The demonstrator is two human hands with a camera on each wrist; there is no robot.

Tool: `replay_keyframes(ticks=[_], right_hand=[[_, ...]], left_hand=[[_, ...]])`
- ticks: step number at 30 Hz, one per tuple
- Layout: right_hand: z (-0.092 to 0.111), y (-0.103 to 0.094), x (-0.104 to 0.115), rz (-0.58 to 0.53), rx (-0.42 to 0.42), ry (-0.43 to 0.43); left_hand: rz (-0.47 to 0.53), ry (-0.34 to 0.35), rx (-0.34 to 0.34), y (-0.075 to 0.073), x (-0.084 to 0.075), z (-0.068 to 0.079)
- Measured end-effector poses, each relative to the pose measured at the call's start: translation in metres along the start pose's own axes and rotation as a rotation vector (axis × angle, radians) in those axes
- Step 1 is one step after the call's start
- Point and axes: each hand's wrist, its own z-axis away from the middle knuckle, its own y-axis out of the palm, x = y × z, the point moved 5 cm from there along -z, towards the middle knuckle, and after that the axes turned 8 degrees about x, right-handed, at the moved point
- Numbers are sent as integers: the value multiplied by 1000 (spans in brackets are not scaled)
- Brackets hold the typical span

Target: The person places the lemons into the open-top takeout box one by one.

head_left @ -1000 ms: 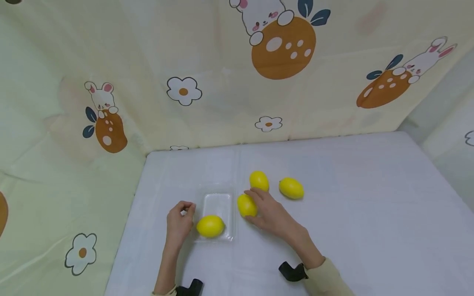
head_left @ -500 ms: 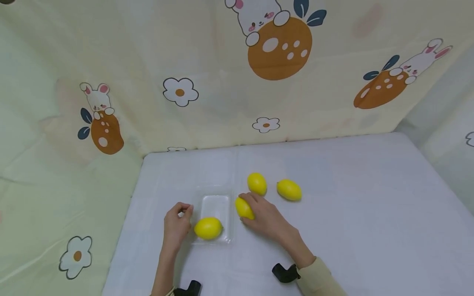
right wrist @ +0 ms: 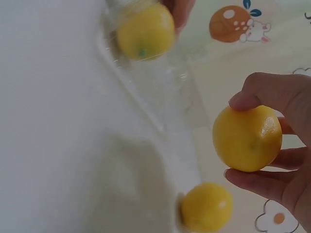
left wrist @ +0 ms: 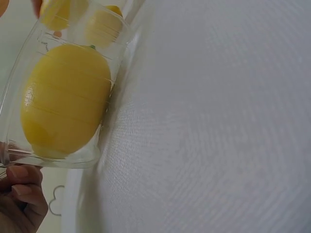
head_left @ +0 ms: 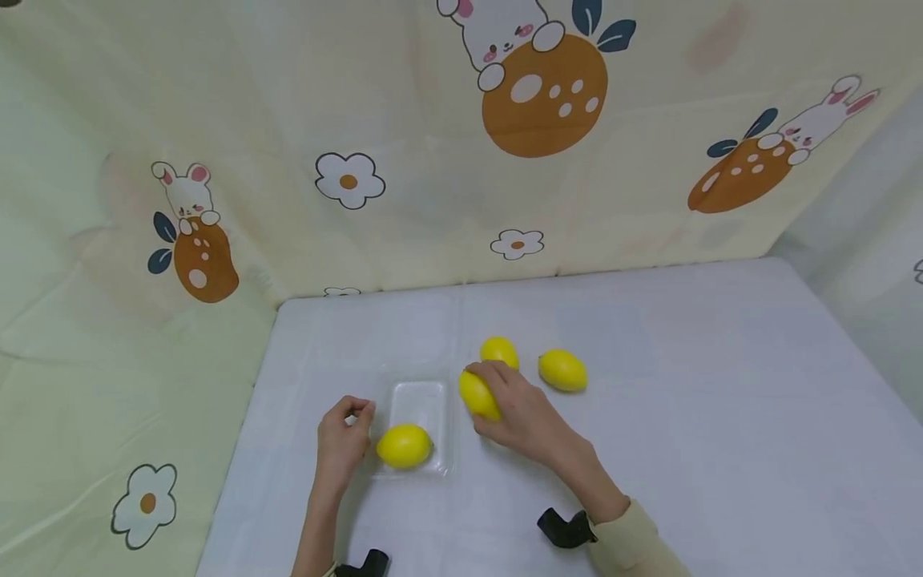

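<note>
My right hand (head_left: pixel 525 415) grips a yellow lemon (head_left: pixel 478 394) between thumb and fingers. In the right wrist view this lemon (right wrist: pixel 247 138) is raised off the white table, just right of a clear plastic container (head_left: pixel 418 401). Another lemon (head_left: pixel 404 446) lies inside the container, at its near end. At the container's left side, my left hand (head_left: pixel 342 439) pinches the rim; the left wrist view shows its curled fingers (left wrist: pixel 24 187) at the container's edge.
Two more lemons sit on the table: one (head_left: pixel 499 350) partly hidden behind the right hand, the other (head_left: pixel 563 370) farther right. A patterned curtain (head_left: pixel 425 216) hangs along the table's back edge. Black wrist mounts (head_left: pixel 566 529) stick out from both wrists.
The right hand has closed round the lemon beside the container and lifted it from the table. My left hand stays at the container's rim, and the other lemons keep their places.
</note>
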Motion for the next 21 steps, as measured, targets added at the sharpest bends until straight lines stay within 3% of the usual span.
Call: replay_keyframes(ticks=[8,21], right_hand=[[-19,-13,24,-76,9,-71],[-47,14,52,-118,129,-128]], left_hand=[[24,22,19,0,0,0],[2,25,11,0,-3,2]])
